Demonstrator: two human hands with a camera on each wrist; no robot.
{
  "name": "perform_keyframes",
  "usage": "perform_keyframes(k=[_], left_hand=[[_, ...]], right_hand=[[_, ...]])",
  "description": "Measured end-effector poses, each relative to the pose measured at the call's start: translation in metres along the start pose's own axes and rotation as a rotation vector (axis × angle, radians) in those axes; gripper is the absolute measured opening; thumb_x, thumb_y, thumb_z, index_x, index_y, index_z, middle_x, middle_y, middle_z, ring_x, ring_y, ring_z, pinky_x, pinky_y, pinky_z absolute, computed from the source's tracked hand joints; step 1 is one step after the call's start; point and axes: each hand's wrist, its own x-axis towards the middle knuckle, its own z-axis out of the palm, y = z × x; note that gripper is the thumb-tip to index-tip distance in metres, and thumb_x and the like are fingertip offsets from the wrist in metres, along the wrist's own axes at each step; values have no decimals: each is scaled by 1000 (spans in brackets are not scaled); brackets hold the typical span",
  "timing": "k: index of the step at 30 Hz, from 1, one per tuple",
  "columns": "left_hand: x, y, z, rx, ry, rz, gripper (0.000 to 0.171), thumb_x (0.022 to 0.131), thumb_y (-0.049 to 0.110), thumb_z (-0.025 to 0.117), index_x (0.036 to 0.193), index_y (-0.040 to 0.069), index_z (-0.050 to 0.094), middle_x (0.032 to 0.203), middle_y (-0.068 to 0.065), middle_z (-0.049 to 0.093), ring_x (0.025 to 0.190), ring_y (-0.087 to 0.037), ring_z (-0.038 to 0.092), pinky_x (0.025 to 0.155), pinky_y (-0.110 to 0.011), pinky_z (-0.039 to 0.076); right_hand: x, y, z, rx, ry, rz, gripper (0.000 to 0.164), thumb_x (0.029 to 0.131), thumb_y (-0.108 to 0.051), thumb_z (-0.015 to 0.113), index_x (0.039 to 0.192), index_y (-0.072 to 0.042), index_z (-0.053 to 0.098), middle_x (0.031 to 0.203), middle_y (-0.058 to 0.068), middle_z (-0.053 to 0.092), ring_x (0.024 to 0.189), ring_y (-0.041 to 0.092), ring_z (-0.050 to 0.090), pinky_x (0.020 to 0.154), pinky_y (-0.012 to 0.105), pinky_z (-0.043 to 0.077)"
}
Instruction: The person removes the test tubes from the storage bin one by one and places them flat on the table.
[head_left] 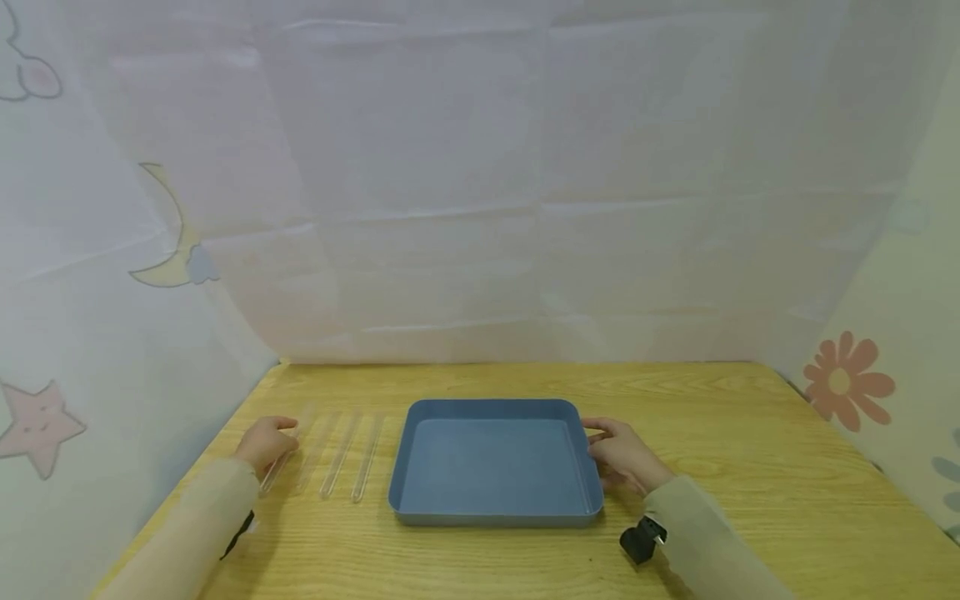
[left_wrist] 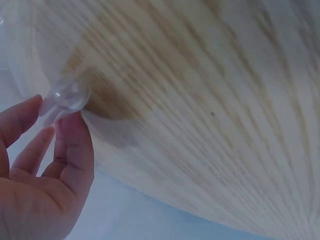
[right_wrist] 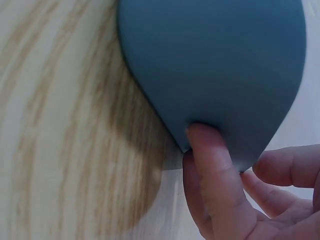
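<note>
Pale creased sheets (head_left: 450,167) hung behind and beside a wooden table (head_left: 720,417); prints on them included a yellow moon (head_left: 161,275), a pink star (head_left: 39,429) and a red flower (head_left: 840,381). Blue tray (head_left: 495,467) sat flat mid-table, inside bare. Four clear tubes lay left of it in a rough row, slightly slanted, apart from the tray.

Left hand (head_left: 266,443) was on the leftmost tube (head_left: 274,475): thumb and fingers pinched it, narrow gap, rounded end poking out in the left wrist view. Other three tubes (head_left: 342,454) lay just right of that hand, untouched.

Right hand (head_left: 626,454) gripped the tray's right side, fingers bent about the edge; one fingertip lay against the blue surface in the right wrist view. Couldn't tell how firm.

Both arms wore light sleeves (head_left: 712,542). Small black device (head_left: 641,539) hung at the right wrist; dark strap (head_left: 237,535) showed by the left.
</note>
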Motion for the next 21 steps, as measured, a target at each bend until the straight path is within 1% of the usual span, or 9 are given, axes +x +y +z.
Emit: perform_keyframes(k=[4,5,9,11,13,14,16,18,21], left_hand=[[6,-6,2,17,6,-12,61,80,-8,48,139,-18,35,131,-43,41,42,-12,30,48,-32,38],[7,-6,2,32,12,-10,61,80,-8,48,139,-18,35,129,-43,43,41,-12,30,47,-32,37],[9,-3,2,98,26,-9,58,81,-3,50,136,-19,39,127,-43,45,47,-15,38,53,-33,41],[9,-1,2,132,23,-14,56,83,-1,53,134,-20,40,126,-42,46,54,-17,44,58,-33,44],[9,0,2,146,19,-24,58,82,1,53,134,-20,39,126,-41,47,56,-18,46,58,-34,44],[9,0,2,140,16,-31,59,82,2,53,134,-21,37,123,-41,48,52,-17,44,57,-34,44],[9,-1,2,139,11,-40,62,84,4,53,136,-22,33,115,-40,52,52,-14,43,57,-34,44],[9,-3,2,121,3,-49,64,87,8,53,138,-22,28,99,-33,59,45,-12,40,59,-37,46],[6,-4,1,105,-9,-49,66,93,13,53,139,-24,22,74,-19,63,41,-11,43,75,-48,50]], right_hand=[[0,1,1,-2,6,-7,51,94,6,46,144,6,36,120,27,55,83,25,61,53,37,51],[0,1,1,-3,6,-9,51,94,6,46,144,6,36,120,27,55,83,25,62,52,37,51],[0,0,0,2,-3,-22,53,93,6,46,144,6,36,120,28,56,82,25,62,51,36,51],[0,0,-1,8,-9,-22,53,92,7,45,145,6,35,120,28,55,81,25,62,49,36,50],[0,0,-1,12,-13,-20,53,92,7,45,145,6,35,121,29,55,81,24,62,49,35,50],[0,0,-1,14,-14,-19,53,93,7,46,145,6,35,121,29,55,81,24,62,49,35,50],[0,0,-1,14,-13,-17,53,93,6,46,145,6,35,121,29,55,81,24,62,49,35,51],[0,0,-1,14,-12,-14,53,93,6,46,145,6,34,121,29,55,81,24,63,50,36,51],[0,1,-2,13,-13,-12,53,94,6,46,145,6,34,121,29,54,81,24,63,50,36,52]])
